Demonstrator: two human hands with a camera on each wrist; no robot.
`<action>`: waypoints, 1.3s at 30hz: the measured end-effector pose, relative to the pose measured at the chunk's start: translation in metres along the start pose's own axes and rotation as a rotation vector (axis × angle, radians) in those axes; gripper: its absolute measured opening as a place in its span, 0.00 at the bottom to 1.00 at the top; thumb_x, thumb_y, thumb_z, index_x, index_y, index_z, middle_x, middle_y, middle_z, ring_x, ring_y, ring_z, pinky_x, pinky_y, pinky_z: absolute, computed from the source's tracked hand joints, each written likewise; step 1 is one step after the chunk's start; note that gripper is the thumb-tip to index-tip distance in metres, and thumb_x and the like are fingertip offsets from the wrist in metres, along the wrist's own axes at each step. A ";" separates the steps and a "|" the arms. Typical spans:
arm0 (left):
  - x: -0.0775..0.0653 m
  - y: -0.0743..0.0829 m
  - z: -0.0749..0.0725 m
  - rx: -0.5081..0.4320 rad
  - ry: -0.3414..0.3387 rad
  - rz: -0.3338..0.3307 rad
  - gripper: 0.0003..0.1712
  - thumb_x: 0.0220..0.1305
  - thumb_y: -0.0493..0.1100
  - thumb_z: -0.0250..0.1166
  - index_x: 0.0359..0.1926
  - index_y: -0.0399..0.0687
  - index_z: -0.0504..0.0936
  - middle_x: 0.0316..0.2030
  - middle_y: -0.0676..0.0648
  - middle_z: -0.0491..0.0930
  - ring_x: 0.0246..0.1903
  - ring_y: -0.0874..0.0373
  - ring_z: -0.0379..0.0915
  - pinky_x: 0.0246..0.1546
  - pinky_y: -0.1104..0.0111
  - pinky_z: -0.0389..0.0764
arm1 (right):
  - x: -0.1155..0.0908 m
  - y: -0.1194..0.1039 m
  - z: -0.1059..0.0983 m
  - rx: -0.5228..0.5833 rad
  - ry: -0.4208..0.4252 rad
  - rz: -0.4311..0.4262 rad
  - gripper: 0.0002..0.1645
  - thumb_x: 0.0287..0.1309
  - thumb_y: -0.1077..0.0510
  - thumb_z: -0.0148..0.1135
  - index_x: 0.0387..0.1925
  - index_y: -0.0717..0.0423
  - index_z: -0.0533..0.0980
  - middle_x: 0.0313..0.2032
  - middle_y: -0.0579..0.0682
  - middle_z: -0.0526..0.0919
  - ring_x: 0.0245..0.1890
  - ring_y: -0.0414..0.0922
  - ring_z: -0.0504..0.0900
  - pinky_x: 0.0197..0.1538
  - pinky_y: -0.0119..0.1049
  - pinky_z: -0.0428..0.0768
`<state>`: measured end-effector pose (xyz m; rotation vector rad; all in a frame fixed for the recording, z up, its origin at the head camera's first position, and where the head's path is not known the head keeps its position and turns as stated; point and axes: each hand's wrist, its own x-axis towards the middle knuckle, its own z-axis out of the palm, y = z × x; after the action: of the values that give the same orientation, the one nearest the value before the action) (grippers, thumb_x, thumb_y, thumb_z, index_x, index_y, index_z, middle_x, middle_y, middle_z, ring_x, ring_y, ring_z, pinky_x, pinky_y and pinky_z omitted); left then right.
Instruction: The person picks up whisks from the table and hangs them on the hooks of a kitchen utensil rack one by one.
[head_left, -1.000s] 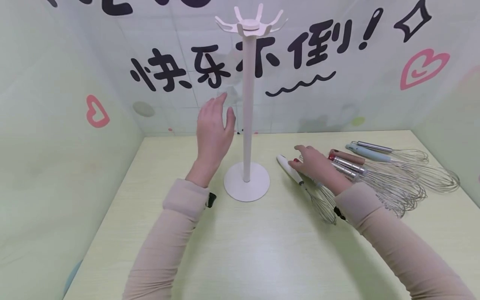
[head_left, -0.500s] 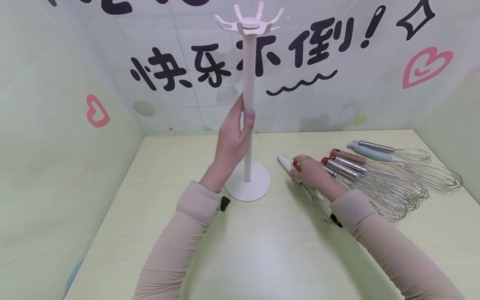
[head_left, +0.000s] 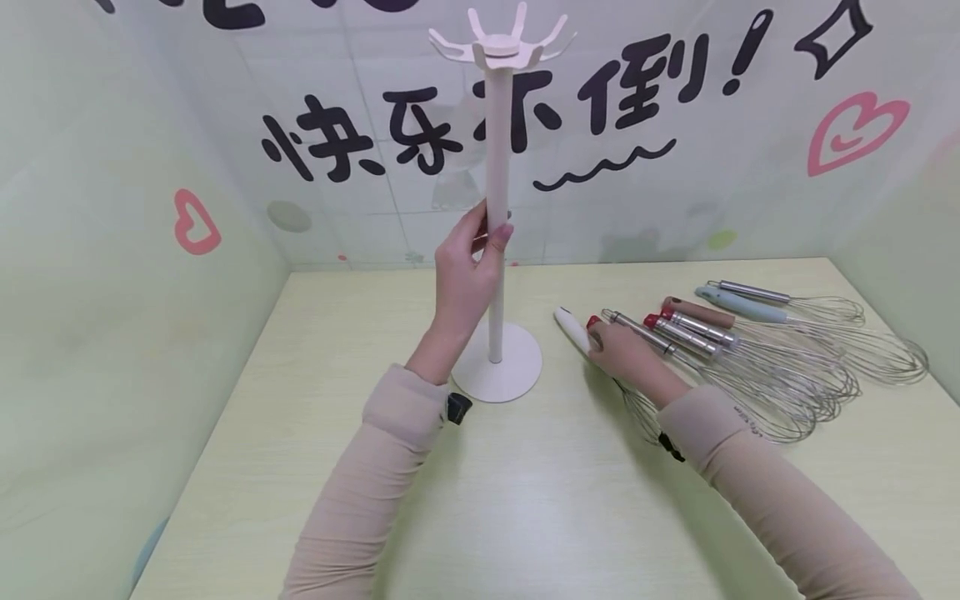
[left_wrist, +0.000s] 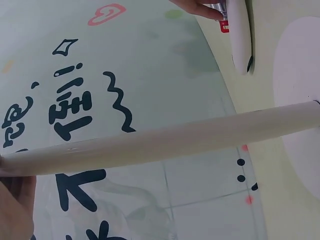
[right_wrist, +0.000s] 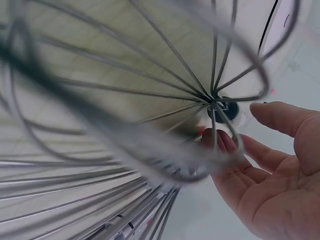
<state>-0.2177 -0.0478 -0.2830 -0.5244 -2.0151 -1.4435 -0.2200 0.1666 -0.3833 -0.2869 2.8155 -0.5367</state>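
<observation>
A white stand [head_left: 497, 167] rises from a round base, with several curved hooks at its top. My left hand [head_left: 468, 271] grips its pole about halfway up, thumb across the front; in the left wrist view only part of this hand shows at the lower left. My right hand [head_left: 633, 358] has its fingers at the silver handle of a red-tipped whisk [left_wrist: 224, 25], which it largely hides in the head view. Close beside it lies a white-handled whisk [head_left: 573, 329], its dark collar and wires looming near the camera in the right wrist view.
More whisks lie fanned out on the right of the table [head_left: 480, 500]: a plain silver one [head_left: 637, 329], red-tipped silver ones [head_left: 686, 337], a brown-handled one [head_left: 697, 312] and a blue-handled one [head_left: 738, 304]. A printed backdrop [head_left: 337, 225] stands behind the table.
My left hand has moved right and taken hold of the stand's pole. My right hand has lowered onto the red-tipped whisk, its fingers curling in around the handle.
</observation>
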 end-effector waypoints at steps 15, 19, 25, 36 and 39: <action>0.004 -0.004 -0.003 -0.105 -0.028 -0.057 0.19 0.63 0.34 0.63 0.53 0.28 0.76 0.42 0.32 0.82 0.45 0.44 0.81 0.47 0.69 0.86 | 0.002 -0.008 0.005 -0.034 0.001 0.023 0.14 0.60 0.64 0.56 0.45 0.69 0.75 0.39 0.63 0.81 0.34 0.51 0.79 0.42 0.43 0.83; 0.006 -0.006 -0.004 -0.118 -0.047 -0.065 0.19 0.62 0.35 0.64 0.52 0.29 0.77 0.42 0.33 0.83 0.44 0.45 0.81 0.45 0.70 0.87 | 0.005 -0.009 0.008 -0.040 -0.015 0.054 0.23 0.61 0.63 0.56 0.57 0.70 0.70 0.48 0.66 0.80 0.41 0.54 0.80 0.49 0.46 0.83; 0.006 -0.010 -0.003 -0.126 -0.052 -0.080 0.19 0.61 0.35 0.65 0.52 0.29 0.77 0.41 0.33 0.83 0.44 0.45 0.81 0.44 0.69 0.87 | 0.005 -0.011 0.010 0.002 -0.023 0.098 0.27 0.62 0.64 0.55 0.61 0.70 0.66 0.54 0.67 0.77 0.48 0.57 0.79 0.53 0.48 0.82; 0.005 -0.008 -0.005 -0.108 -0.061 -0.083 0.17 0.62 0.35 0.64 0.51 0.29 0.78 0.40 0.33 0.83 0.43 0.45 0.81 0.44 0.71 0.87 | -0.004 -0.013 0.005 0.100 0.066 0.049 0.25 0.60 0.65 0.56 0.58 0.71 0.68 0.47 0.67 0.80 0.39 0.54 0.80 0.42 0.44 0.84; 0.006 -0.009 -0.005 -0.104 -0.066 -0.082 0.17 0.62 0.35 0.63 0.51 0.29 0.78 0.40 0.33 0.83 0.43 0.45 0.81 0.44 0.70 0.87 | -0.004 -0.013 0.003 0.131 0.113 0.034 0.25 0.59 0.65 0.56 0.58 0.71 0.68 0.45 0.67 0.80 0.39 0.54 0.79 0.43 0.44 0.83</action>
<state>-0.2265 -0.0559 -0.2839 -0.5451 -2.0421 -1.6066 -0.2135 0.1544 -0.3799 -0.1878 2.8705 -0.7479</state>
